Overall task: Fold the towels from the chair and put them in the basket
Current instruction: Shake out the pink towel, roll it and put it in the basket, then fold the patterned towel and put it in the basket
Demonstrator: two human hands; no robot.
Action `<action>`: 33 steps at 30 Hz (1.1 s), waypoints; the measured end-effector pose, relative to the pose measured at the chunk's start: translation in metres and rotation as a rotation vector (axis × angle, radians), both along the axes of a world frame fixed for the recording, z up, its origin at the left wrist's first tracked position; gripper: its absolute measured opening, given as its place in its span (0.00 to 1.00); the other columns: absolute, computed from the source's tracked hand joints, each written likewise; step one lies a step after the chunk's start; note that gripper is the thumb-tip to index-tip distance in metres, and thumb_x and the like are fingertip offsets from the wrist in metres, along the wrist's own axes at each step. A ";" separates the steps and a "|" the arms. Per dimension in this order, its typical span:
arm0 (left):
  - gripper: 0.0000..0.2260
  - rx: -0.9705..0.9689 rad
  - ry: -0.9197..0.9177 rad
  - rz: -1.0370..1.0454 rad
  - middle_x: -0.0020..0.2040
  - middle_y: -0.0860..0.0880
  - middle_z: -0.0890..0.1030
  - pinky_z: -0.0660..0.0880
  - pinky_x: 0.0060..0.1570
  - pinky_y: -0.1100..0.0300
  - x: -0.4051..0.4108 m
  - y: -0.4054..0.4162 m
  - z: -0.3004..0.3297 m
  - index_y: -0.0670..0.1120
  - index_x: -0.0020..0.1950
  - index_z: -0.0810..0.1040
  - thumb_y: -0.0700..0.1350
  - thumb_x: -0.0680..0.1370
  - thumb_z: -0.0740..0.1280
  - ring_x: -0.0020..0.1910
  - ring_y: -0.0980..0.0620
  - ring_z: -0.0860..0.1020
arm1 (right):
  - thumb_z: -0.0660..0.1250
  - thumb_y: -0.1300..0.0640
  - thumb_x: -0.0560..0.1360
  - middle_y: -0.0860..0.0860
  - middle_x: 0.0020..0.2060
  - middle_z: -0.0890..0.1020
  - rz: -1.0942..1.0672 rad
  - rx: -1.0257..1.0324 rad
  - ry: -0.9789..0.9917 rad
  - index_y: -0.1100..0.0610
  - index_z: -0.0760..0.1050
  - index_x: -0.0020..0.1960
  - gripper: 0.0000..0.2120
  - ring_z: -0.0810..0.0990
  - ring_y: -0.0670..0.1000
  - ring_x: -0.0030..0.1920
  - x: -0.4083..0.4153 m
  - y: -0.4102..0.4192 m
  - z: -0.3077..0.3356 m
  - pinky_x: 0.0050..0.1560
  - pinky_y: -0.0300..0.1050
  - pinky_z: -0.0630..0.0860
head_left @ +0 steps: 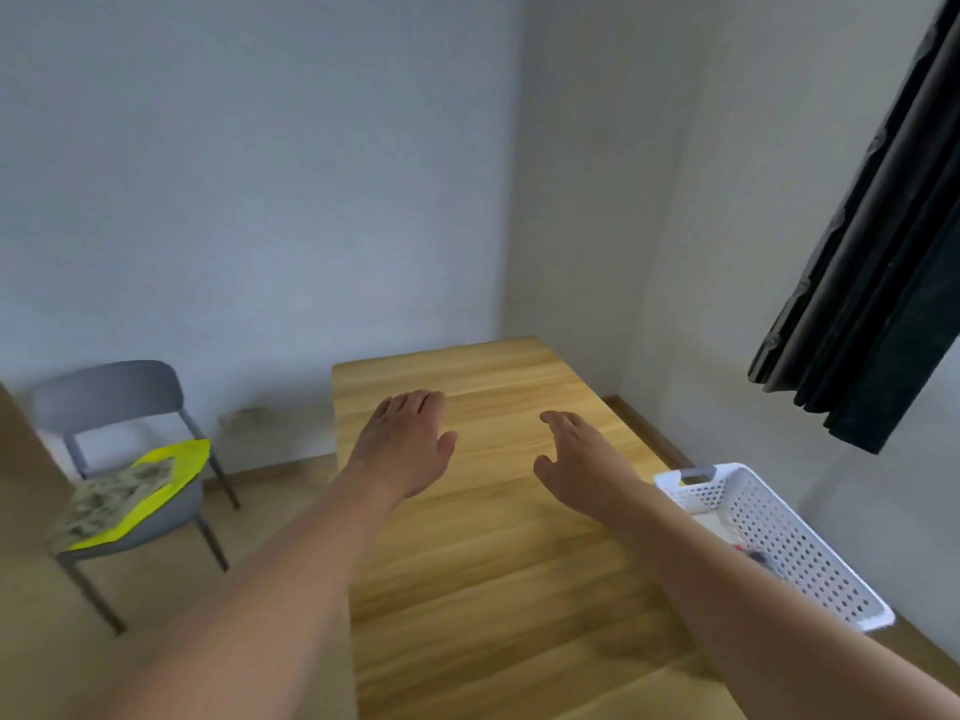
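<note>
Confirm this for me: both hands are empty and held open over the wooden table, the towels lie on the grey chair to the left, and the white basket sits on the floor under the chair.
One thing is wrong: the white basket is not under the grey chair. The head view shows it at the right edge of the wooden table. The rest holds: left hand and right hand are open and empty, and the towels lie on the chair.

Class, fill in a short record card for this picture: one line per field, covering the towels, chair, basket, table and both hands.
towels: yellow towel and patterned towel, both on the chair seat
chair: grey chair, left of the table, by the wall
basket: white perforated basket at the table's right edge; contents unclear
table: wooden table
left hand: left hand open above the table, holding nothing
right hand: right hand open above the table, holding nothing
</note>
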State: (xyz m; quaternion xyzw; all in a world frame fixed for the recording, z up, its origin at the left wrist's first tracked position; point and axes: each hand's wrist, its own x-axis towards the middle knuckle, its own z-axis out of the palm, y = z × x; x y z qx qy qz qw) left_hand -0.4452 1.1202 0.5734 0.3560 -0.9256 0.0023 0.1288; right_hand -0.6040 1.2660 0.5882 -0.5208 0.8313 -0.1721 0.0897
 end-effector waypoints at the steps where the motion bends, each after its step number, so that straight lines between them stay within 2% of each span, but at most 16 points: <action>1: 0.23 -0.011 0.010 0.026 0.71 0.46 0.68 0.61 0.70 0.51 0.021 -0.011 0.003 0.45 0.72 0.63 0.54 0.80 0.56 0.70 0.46 0.65 | 0.59 0.57 0.77 0.52 0.74 0.63 0.018 -0.012 0.012 0.57 0.57 0.76 0.28 0.63 0.54 0.72 0.020 -0.011 0.005 0.69 0.46 0.62; 4: 0.23 -0.007 0.040 0.087 0.70 0.45 0.70 0.63 0.68 0.51 0.088 -0.043 0.010 0.44 0.71 0.64 0.55 0.80 0.56 0.68 0.44 0.68 | 0.59 0.58 0.77 0.54 0.73 0.64 0.052 -0.054 0.041 0.58 0.58 0.75 0.28 0.64 0.55 0.72 0.080 -0.049 0.017 0.69 0.47 0.63; 7: 0.24 0.027 0.078 0.088 0.71 0.45 0.68 0.62 0.69 0.51 0.161 -0.081 0.014 0.44 0.73 0.62 0.55 0.80 0.56 0.70 0.45 0.66 | 0.59 0.58 0.77 0.54 0.73 0.64 0.046 -0.081 0.038 0.58 0.58 0.75 0.28 0.63 0.55 0.72 0.149 -0.093 0.019 0.69 0.47 0.62; 11: 0.23 0.056 0.088 0.060 0.72 0.46 0.67 0.61 0.69 0.53 0.260 -0.137 0.023 0.44 0.73 0.61 0.53 0.81 0.56 0.70 0.45 0.65 | 0.60 0.57 0.77 0.53 0.72 0.65 0.046 -0.104 -0.029 0.57 0.59 0.75 0.28 0.64 0.54 0.71 0.251 -0.158 0.012 0.67 0.46 0.63; 16: 0.23 0.136 0.077 0.134 0.73 0.45 0.65 0.62 0.68 0.52 0.369 -0.206 0.022 0.44 0.74 0.61 0.52 0.81 0.55 0.70 0.44 0.65 | 0.60 0.57 0.77 0.53 0.71 0.66 0.077 -0.092 -0.067 0.57 0.60 0.74 0.26 0.65 0.54 0.71 0.352 -0.229 0.009 0.67 0.46 0.64; 19: 0.22 0.130 0.100 0.175 0.71 0.43 0.68 0.64 0.66 0.52 0.416 -0.250 0.008 0.43 0.72 0.63 0.50 0.80 0.57 0.68 0.43 0.67 | 0.60 0.58 0.77 0.55 0.68 0.69 0.075 -0.067 -0.067 0.59 0.63 0.71 0.24 0.68 0.56 0.68 0.389 -0.268 -0.002 0.66 0.47 0.65; 23: 0.22 0.153 0.131 0.219 0.69 0.44 0.70 0.65 0.64 0.53 0.465 -0.304 -0.015 0.44 0.72 0.64 0.48 0.79 0.59 0.66 0.42 0.69 | 0.59 0.57 0.77 0.54 0.72 0.65 0.111 0.012 -0.071 0.58 0.59 0.75 0.27 0.64 0.54 0.71 0.427 -0.333 -0.026 0.70 0.47 0.63; 28: 0.21 0.177 0.081 0.277 0.69 0.44 0.70 0.65 0.63 0.52 0.515 -0.398 -0.040 0.45 0.72 0.64 0.50 0.80 0.58 0.67 0.43 0.69 | 0.60 0.58 0.77 0.54 0.72 0.66 0.154 -0.015 -0.117 0.58 0.60 0.74 0.27 0.66 0.54 0.70 0.474 -0.440 -0.052 0.68 0.47 0.65; 33: 0.24 0.189 0.032 0.318 0.71 0.42 0.68 0.66 0.66 0.50 0.552 -0.510 -0.033 0.44 0.74 0.62 0.51 0.80 0.58 0.69 0.41 0.68 | 0.61 0.57 0.76 0.56 0.67 0.70 0.194 -0.031 -0.158 0.58 0.64 0.71 0.24 0.70 0.58 0.66 0.508 -0.556 -0.056 0.65 0.52 0.69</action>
